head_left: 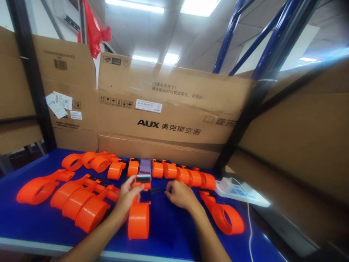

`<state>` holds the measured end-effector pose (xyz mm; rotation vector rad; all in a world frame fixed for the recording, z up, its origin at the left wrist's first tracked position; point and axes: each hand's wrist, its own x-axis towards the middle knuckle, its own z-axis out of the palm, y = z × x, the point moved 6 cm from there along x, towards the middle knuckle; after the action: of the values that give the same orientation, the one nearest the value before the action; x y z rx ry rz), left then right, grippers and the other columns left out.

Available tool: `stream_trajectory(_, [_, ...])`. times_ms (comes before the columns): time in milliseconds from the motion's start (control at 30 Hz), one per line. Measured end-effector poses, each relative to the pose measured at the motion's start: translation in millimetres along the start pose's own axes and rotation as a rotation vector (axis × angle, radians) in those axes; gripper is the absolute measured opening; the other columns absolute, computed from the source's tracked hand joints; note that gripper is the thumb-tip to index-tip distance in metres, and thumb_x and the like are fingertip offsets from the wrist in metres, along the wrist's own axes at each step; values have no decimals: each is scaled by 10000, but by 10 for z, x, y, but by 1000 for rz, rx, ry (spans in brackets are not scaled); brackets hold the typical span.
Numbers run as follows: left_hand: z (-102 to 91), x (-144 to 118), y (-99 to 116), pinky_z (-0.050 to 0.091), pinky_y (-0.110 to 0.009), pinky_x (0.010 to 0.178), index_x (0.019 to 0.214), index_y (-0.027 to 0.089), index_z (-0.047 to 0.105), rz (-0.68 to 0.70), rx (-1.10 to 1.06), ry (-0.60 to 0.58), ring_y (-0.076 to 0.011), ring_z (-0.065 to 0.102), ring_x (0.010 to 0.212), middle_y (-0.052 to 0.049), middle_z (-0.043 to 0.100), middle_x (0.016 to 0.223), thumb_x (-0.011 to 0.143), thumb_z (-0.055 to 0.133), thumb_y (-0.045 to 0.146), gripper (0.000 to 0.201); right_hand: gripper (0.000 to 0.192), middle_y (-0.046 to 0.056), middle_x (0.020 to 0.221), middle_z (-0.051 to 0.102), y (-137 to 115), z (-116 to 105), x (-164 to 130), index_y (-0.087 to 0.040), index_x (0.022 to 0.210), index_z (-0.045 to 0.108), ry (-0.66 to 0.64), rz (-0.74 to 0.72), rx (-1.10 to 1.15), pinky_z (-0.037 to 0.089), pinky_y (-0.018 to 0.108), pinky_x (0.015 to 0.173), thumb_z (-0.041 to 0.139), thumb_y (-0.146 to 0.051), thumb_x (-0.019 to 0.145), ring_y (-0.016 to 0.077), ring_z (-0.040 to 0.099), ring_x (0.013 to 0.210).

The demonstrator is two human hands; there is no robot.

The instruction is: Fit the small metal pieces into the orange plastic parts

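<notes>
My left hand [128, 193] is closed around the handle of an orange plastic ring-shaped holder [138, 222], its thumb pressed on the upper end. The holder's wide ring hangs toward the table's front edge, and a black part [143, 178] shows at its top end. Just to the right, my right hand [180, 194] rests low over the blue table with fingers curled in; whatever they may hold is hidden. A small thin black piece [155, 190] lies between the two hands. Behind the holder stands a phone [145, 166] with a lit screen.
Several more orange holders lie left [91, 214], along the back [183, 175] and at the right [231, 220] of the blue table [169, 233]. A white power strip [253, 196] with a cable sits at the right. Cardboard [169, 105] walls the back.
</notes>
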<state>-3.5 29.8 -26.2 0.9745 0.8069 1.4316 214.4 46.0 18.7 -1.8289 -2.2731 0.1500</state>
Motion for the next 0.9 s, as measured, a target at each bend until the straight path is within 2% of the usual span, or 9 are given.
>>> stream_trajectory(300, [22,-20,44,317,-185,409,1001,170,673,2,-26,7,-71,442,395,55,583,559,631,836,369,451,60,5,705,689,-59,42,-20,-224,818,723,-37,-51,72,359,238,581,666,-244,819,164,626,656])
stream_trajectory(467, [49,-37,102,349,-192,430,984,173,689,44,-45,6,-85,480,421,57,578,555,620,843,341,430,76,25,828,678,-93,48,-20,-213,819,704,25,-146,100,421,240,673,636,-180,808,175,635,780])
stream_trajectory(600, [25,-20,54,326,-182,419,981,172,676,25,-34,15,-72,445,409,63,563,546,626,843,351,431,45,38,887,663,-75,61,-17,-204,829,673,44,-172,130,448,255,744,646,-182,800,190,630,865])
stream_trajectory(733, [-1,-3,-12,317,-176,407,1049,168,657,2,-30,9,-69,437,419,50,586,594,636,842,359,491,115,29,896,672,-41,98,-12,-206,909,641,17,-135,168,434,251,698,661,-197,796,182,627,826])
stream_trajectory(900, [-1,-13,-4,310,-178,403,1060,170,653,12,-27,-2,-71,427,413,58,568,576,657,834,351,478,111,12,844,665,-88,164,7,-202,877,615,-15,-182,205,409,237,662,604,-132,792,163,608,770])
